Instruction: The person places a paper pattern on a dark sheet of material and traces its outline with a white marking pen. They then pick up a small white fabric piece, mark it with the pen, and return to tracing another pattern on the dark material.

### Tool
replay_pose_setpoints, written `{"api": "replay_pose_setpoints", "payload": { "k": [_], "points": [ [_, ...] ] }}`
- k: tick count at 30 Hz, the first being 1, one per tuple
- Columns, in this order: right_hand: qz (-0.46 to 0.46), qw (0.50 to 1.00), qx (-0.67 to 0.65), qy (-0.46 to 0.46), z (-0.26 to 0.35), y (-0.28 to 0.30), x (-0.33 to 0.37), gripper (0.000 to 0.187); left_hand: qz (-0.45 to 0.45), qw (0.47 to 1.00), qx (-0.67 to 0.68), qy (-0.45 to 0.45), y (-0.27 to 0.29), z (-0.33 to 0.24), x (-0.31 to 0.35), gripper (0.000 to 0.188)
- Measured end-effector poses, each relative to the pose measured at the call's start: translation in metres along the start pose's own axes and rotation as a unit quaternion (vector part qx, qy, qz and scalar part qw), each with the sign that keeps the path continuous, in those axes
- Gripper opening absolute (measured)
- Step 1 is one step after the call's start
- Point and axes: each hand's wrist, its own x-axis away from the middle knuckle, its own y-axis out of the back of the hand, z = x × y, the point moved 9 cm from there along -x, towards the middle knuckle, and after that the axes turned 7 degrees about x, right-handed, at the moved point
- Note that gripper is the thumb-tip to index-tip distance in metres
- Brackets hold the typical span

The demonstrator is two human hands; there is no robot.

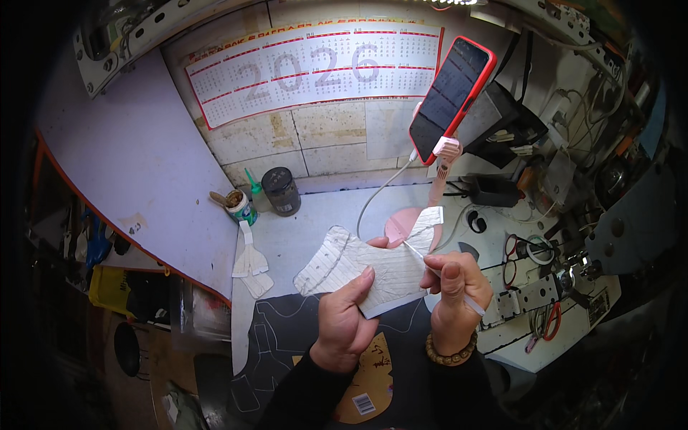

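Note:
My left hand (347,315) grips the lower edge of a white, lined pattern piece (387,269), thumb on top and fingers beneath. The piece has a curved notch in its upper edge and a narrow arm at the upper right; it is held up above the bench. Pinched in my right hand (459,287) is a slim, white, pen-like tool (413,251) with its tip at the notch's edge. Whether the tip touches the piece I cannot tell. A beaded bracelet (451,351) circles my right wrist.
Smaller white pattern pieces (252,269) lie left, below a dark jar (281,192) and an open tin (241,206). Dark material with drawn outlines (279,340) and a brown card (367,380) lie below my hands. A red-cased phone (453,100) stands behind; red-handled scissors (552,322) lie right.

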Motion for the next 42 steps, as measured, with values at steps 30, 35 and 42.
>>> {"api": "replay_pose_setpoints", "payload": {
  "k": [30, 35, 42],
  "points": [
    [0.002, 1.000, 0.014, 0.009, 0.0027, 0.0000, -0.0007, 0.034, -0.001, 1.000, -0.004, 0.001, 0.0002, 0.0018, 0.0005, 0.045],
    [0.002, 1.000, 0.013, 0.012, 0.0034, -0.0001, -0.0009, 0.034, -0.004, 1.000, 0.000, -0.002, 0.0009, 0.0017, 0.0006, 0.045],
    [0.006, 1.000, 0.006, 0.006, 0.0025, -0.0003, -0.0007, 0.034, -0.009, 1.000, 0.005, -0.007, 0.0005, 0.0011, 0.0006, 0.046]
  ]
}}
